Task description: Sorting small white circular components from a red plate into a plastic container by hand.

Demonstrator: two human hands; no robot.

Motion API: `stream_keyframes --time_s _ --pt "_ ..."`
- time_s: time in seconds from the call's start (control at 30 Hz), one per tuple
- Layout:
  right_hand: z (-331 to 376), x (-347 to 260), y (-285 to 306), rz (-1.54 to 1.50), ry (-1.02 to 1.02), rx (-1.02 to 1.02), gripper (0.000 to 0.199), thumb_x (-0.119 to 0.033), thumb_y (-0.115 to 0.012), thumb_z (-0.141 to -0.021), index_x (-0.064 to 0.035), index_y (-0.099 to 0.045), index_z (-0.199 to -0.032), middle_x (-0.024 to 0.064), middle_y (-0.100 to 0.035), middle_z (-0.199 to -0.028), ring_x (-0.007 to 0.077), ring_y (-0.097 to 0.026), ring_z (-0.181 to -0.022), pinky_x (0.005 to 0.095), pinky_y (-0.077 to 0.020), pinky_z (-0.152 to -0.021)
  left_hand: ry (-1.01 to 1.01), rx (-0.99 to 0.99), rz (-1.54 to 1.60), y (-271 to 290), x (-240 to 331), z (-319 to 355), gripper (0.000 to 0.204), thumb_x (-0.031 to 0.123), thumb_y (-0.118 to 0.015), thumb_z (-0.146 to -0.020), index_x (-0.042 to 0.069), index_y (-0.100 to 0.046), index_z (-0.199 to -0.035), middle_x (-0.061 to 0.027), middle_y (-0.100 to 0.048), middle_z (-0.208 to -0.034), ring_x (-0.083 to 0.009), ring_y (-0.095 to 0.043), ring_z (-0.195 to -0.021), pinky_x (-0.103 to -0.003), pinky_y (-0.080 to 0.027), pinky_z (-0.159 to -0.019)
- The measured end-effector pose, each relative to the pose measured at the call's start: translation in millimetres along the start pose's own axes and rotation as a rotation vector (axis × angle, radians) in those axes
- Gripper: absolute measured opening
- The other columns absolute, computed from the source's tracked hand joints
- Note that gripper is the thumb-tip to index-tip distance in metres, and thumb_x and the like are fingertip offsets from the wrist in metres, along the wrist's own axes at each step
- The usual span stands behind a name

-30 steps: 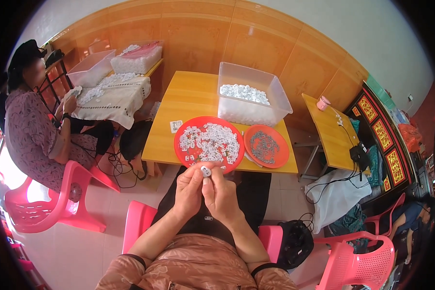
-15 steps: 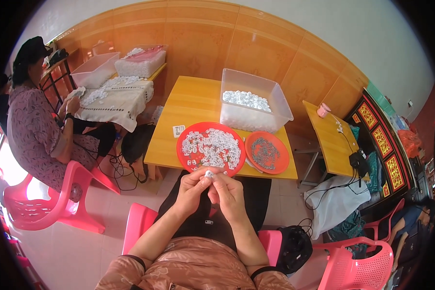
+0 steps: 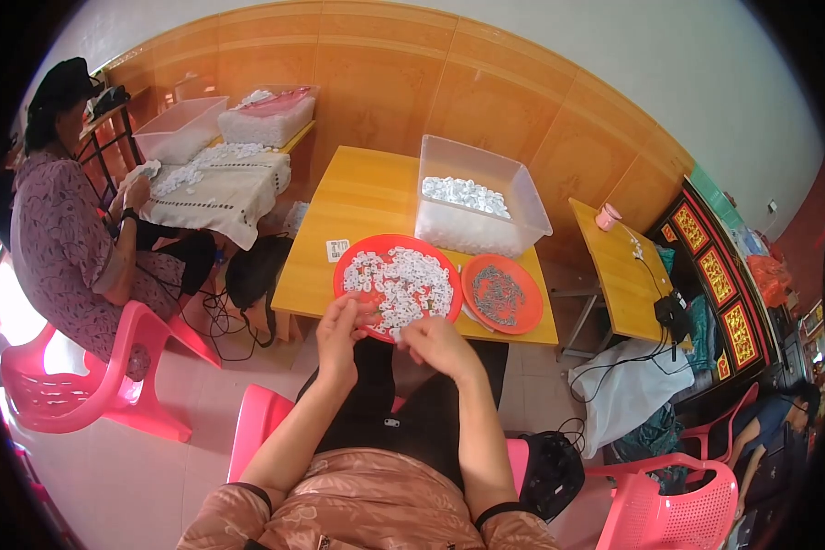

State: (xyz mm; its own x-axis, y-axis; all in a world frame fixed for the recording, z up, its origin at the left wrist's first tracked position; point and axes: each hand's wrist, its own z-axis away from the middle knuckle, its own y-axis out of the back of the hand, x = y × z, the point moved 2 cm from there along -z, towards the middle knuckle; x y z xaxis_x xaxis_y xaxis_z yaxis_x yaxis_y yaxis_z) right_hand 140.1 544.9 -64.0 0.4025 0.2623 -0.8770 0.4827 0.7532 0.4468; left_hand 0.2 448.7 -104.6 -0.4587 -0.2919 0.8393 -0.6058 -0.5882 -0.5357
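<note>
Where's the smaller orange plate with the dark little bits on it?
In the head view the smaller orange plate lies on the yellow table, just right of the big red plate of white pieces and in front of the clear plastic bin.

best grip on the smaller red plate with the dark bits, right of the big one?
Probably the smaller red plate by its bare near-right rim, coming from the table's front edge. It lies flat and shallow, the larger red plate crowds its left, the clear bin stands behind, so fingers pinch over and under the rim.

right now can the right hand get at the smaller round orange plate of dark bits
Probably yes: the right hand sits at the table's near edge, and the smaller round orange plate lies just beyond it, with nothing between them.
</note>
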Motion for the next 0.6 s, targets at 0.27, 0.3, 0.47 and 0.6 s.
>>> stream_keyframes --time_s 0.27,0.3,0.47,0.6 --pt "-49 -57 84 -0.583 0.302 0.550 0.034 -0.030 -0.048 -0.094 -0.0017 -0.066 -0.095 0.0054 -0.060 -0.065 0.0073 -0.043 -0.048 0.0193 -0.0342 -0.048 -0.012 0.043 0.013 7 -3 -7 0.022 0.017 -0.054 -0.092 0.007 -0.055 -0.111 -0.0013 -0.063 -0.099 -0.0056 -0.059 -0.077 -0.018 -0.042 -0.065" --pt "-50 -55 83 -0.478 0.306 0.579 0.033 -0.030 -0.049 -0.094 -0.0020 -0.067 -0.097 0.0049 -0.061 -0.067 0.0063 -0.043 -0.050 0.0190 -0.0347 -0.049 -0.007 0.038 -0.015 7 -3 -7 0.021 0.016 -0.055 -0.092 0.007 -0.055 -0.111 -0.0014 -0.062 -0.100 -0.0061 -0.059 -0.078 -0.019 -0.042 -0.065" --pt "-70 6 64 -0.085 0.248 0.452 0.028 -0.026 -0.054 -0.092 -0.0040 -0.067 -0.102 0.0093 -0.064 -0.071 0.0126 -0.052 -0.054 0.0260 -0.0415 -0.052 0.041 0.020 -0.094 3 -7 -3 0.021 0.013 -0.055 -0.091 0.007 -0.054 -0.111 -0.0015 -0.062 -0.104 -0.0084 -0.061 -0.084 -0.020 -0.043 -0.067" --pt "-86 30 30 0.346 0.363 0.487 0.019 -0.016 -0.054 -0.086 -0.0074 -0.070 -0.092 0.0181 -0.066 -0.082 0.0324 -0.062 -0.073 0.0428 -0.0485 -0.068 0.051 0.005 -0.091 0 -9 -2 0.024 0.013 -0.055 -0.091 0.006 -0.052 -0.113 -0.0031 -0.061 -0.103 -0.0101 -0.062 -0.092 -0.021 -0.043 -0.070"
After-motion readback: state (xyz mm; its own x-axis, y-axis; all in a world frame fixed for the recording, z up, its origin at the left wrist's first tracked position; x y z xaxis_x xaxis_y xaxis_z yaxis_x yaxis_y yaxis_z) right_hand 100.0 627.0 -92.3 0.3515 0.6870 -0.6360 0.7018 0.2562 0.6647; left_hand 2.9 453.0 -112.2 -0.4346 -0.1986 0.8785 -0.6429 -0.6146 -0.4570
